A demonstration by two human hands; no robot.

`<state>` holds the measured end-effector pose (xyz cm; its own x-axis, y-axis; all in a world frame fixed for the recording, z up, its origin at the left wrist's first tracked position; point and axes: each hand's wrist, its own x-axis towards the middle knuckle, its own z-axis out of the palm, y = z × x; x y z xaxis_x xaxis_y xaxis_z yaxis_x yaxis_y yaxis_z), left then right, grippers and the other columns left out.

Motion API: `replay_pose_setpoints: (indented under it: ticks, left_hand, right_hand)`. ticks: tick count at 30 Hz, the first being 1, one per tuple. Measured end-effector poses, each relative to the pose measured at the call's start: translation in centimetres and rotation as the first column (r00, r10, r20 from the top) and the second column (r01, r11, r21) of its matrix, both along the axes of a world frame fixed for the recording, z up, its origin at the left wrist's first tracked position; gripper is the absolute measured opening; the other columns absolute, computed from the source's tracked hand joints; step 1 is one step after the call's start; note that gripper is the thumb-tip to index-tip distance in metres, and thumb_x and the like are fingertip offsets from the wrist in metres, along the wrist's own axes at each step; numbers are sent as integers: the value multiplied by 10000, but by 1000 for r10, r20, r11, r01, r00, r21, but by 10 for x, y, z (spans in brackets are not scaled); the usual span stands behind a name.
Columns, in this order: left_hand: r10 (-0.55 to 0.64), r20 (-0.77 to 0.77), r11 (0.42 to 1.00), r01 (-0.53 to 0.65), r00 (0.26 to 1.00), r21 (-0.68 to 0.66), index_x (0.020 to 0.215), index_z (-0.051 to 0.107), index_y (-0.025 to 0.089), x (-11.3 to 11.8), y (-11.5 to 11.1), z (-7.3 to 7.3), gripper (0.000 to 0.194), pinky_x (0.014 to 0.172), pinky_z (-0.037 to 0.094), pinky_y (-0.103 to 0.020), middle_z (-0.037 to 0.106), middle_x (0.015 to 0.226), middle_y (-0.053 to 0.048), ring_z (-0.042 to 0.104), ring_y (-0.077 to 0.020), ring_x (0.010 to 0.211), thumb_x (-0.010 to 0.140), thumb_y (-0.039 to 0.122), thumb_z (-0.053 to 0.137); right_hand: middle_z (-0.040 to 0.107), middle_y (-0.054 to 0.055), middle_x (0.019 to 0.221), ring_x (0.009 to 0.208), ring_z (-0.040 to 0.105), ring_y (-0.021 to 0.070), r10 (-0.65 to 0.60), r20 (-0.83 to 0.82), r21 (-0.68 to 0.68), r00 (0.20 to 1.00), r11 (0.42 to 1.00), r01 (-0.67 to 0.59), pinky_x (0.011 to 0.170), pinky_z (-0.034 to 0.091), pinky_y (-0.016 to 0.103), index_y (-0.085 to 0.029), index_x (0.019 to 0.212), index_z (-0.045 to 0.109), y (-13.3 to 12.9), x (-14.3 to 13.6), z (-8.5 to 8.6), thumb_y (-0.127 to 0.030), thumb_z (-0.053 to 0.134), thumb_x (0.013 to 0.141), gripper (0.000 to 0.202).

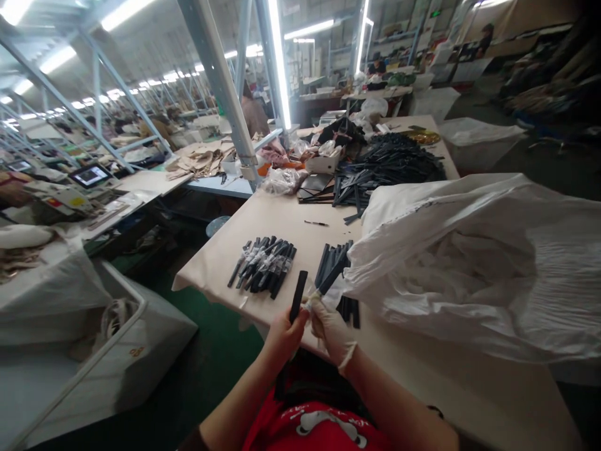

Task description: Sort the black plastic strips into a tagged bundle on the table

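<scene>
My bare left hand (285, 333) is closed round a black strip (298, 294) that stands up from its fingers, close to the table's front edge. Touching it on the right, my right hand (328, 329) wears a pale glove and is closed on another dark strip (332, 277) with thin clear plastic around its lower end. A pile of dark strips (263, 266) partly wrapped in clear plastic lies to the left on the cream table (263, 216). More dark strips (323, 262) lie just behind my right hand, partly hidden by it.
A large white sack (469, 263) covers the table's right side. Behind are a big heap of dark strips (394, 166), a pen (316, 223), a plastic bag (283, 180) and a small box (323, 163). A metal post (220, 81) rises at the table's back left.
</scene>
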<state>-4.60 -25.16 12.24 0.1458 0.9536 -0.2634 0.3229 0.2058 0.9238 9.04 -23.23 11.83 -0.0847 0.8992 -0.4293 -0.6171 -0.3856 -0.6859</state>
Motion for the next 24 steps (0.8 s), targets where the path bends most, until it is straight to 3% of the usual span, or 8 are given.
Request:
replay_pose_setpoints:
  ticks: [3,6,9,12,14,16,19,24]
  left_hand:
    - [19,-283,997,5,959,83,713,482,162,-31,51,-14,388,428,302,-189,414,471,63,392,-74,405,820,505,339]
    - [118,-598,989,-38,793,145,744,540,151,-77,124,-25,397,518,368,-222,568,600,-18,521,-120,531,853,430,280]
    - [162,-697,985,-74,698,155,805,578,120,-114,198,-36,351,632,392,-264,634,777,-114,584,-190,736,850,348,314]
    - [149,-759,988,-71,634,135,838,595,89,-128,247,-45,361,706,390,-306,632,895,-184,580,-252,860,848,322,320]
    - [135,-788,990,-49,601,132,886,591,85,-128,260,-46,393,734,383,-321,620,948,-196,569,-271,904,861,335,289]
    - [107,-801,992,-9,589,126,940,577,108,-123,258,-43,425,739,382,-317,624,951,-168,571,-262,900,874,375,254]
    - [74,-818,985,86,570,149,995,559,151,-112,241,-37,455,732,385,-301,637,930,-125,584,-240,867,883,434,220]
    - [14,-862,979,167,506,114,1017,548,149,-96,216,-37,359,714,389,-283,641,948,-126,591,-226,860,884,363,291]
  right_hand:
    - [327,-98,399,346,244,38,51,-27,14,998,999,-50,339,204,179,-158,901,638,22,-5,-6,-498,630,665,415]
    - [490,-53,468,411,418,68,74,-77,20,994,997,-73,394,332,190,-158,925,642,54,1,-8,-442,648,662,387]
    - [624,14,621,529,547,120,50,-13,-69,999,996,-51,466,417,228,-153,819,651,84,1,-12,-497,656,632,391]
    - [584,2,532,452,499,103,-42,148,-84,988,995,55,428,388,224,-160,617,599,106,-4,-19,-572,641,607,414]
    - [520,-26,460,395,426,69,-69,191,-43,979,996,79,387,335,201,-162,545,550,116,-5,-22,-555,665,591,412]
    - [516,-41,475,401,409,50,-43,144,-25,989,999,47,382,318,180,-156,581,565,125,-3,-23,-491,718,563,369]
    - [546,-43,539,456,441,42,-5,31,-16,1000,1000,5,424,349,158,-147,650,590,133,3,-21,-382,777,523,326]
    - [452,-82,451,364,291,16,-118,-83,20,990,993,120,352,231,153,-162,588,506,134,8,-18,-407,734,593,335]
